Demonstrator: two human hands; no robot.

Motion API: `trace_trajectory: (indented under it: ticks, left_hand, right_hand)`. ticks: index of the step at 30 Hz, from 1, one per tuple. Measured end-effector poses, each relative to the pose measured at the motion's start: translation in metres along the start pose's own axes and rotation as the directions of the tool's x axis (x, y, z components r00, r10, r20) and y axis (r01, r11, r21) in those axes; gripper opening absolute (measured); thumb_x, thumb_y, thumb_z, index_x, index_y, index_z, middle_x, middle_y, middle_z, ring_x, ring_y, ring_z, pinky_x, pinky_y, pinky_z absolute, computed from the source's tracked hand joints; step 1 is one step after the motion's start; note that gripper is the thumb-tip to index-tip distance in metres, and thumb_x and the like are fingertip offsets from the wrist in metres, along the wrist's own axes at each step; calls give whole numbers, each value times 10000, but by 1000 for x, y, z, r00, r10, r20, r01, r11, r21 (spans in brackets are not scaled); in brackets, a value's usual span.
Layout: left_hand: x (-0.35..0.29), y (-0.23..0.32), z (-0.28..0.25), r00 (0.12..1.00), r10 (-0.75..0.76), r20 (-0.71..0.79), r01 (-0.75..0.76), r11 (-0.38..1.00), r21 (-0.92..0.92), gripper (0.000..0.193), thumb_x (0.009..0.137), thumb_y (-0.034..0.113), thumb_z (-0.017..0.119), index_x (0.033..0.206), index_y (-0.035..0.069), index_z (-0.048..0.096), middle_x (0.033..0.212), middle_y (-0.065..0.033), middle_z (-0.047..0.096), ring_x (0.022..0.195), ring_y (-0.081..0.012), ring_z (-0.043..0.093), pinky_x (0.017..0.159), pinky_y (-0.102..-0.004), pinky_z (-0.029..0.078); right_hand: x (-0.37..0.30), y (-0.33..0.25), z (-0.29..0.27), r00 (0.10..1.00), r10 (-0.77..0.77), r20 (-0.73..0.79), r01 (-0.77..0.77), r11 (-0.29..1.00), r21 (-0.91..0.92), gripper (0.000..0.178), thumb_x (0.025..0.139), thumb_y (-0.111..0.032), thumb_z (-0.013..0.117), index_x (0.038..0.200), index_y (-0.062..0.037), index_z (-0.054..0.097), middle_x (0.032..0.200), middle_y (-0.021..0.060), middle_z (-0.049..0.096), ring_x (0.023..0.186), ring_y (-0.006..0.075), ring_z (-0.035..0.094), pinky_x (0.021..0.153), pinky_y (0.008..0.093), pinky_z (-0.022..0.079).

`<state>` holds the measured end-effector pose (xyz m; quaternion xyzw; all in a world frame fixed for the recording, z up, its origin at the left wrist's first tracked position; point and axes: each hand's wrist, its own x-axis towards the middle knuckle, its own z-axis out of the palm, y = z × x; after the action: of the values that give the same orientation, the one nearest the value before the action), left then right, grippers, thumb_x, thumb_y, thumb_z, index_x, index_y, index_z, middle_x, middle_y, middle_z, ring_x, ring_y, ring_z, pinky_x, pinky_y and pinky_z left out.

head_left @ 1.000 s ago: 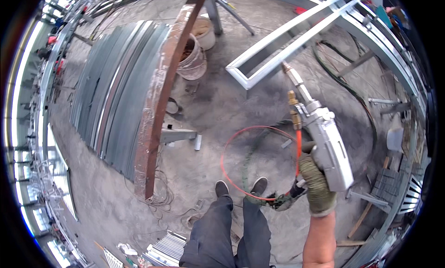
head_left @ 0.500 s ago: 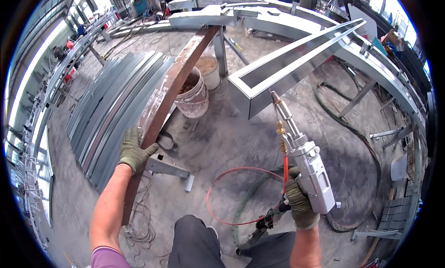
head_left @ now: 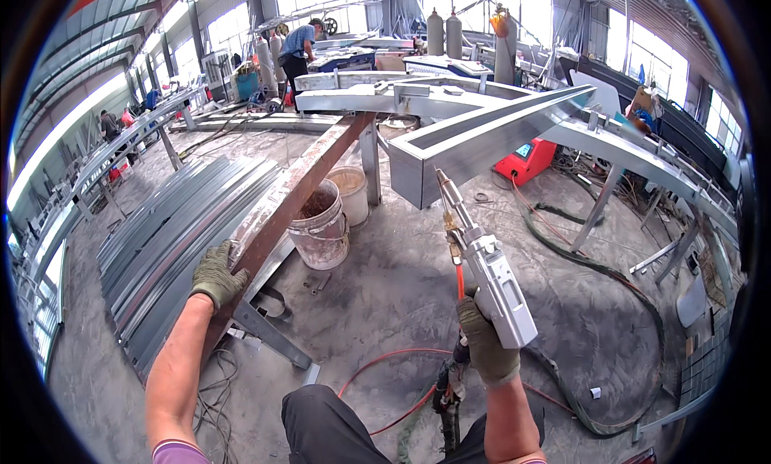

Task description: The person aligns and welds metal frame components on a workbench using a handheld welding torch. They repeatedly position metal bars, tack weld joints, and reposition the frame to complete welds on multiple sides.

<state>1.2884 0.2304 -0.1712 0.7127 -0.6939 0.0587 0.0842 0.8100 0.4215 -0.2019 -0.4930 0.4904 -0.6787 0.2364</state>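
Note:
My right hand (head_left: 490,339), in a green knit glove, is closed round the grip of a silver-white handheld welding gun (head_left: 499,283). Its narrow copper-coloured nozzle points up at the near corner of a long, shiny metal box frame (head_left: 482,139) with an open slot; whether the tip touches the metal I cannot tell. A red hose and a dark cable run down from the gun. My left hand (head_left: 217,278), gloved alike, rests on a worn brown beam (head_left: 277,215), its fingers stretched out and the thumb apart.
Two dirty buckets (head_left: 320,243) stand beside the beam. Grey metal profiles (head_left: 181,239) lie stacked on the left. A curved metal frame (head_left: 514,103) supports the box frame's far end. Behind it sits a red machine (head_left: 528,160). A thick hose (head_left: 642,311) loops across the floor; a co-worker (head_left: 297,54) bends over a table.
My view has tilted up, bringing the co-worker and the red machine into sight. The welding gun's nozzle has shifted left along the box frame's side. My left hand stays on the beam.

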Motion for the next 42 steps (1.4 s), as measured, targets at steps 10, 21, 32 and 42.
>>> trace_trajectory:
  ticks: [10,21,32,42]
  left_hand:
    - [-3,6,-4,999,-6,48,4,999,42,940,880,523,759,1641,76,433,1511,-232,560,1429,-404,537,1192,-502,443]
    - [-6,12,-11,999,-4,48,1,998,55,940,885,533,757,1639,74,433,1529,-247,541,1465,-412,501,1222,-492,419]
    - [-7,14,-10,998,-3,61,1,999,37,936,890,535,755,1635,68,435,1543,-247,532,1439,-408,525,1215,-487,430]
    - [-7,12,-11,998,-3,68,-1,999,53,941,896,541,748,1641,67,422,1548,-251,531,1445,-417,518,1218,-490,425]
  right_hand:
    - [3,14,25,974,-226,-28,223,972,-78,209,994,-28,779,1201,-35,747,1032,-16,711,899,90,631,764,283,543]
    - [11,17,38,919,-378,-116,352,915,-197,154,919,-27,832,1064,-8,787,919,125,782,790,256,765,756,363,605]
    - [7,37,34,918,-396,-6,379,883,-277,228,996,3,770,1219,-21,728,1081,20,727,948,113,660,819,298,567]
    - [9,22,48,922,-379,-83,350,904,-245,129,939,-18,804,1060,-24,762,914,87,737,792,225,699,721,354,568]
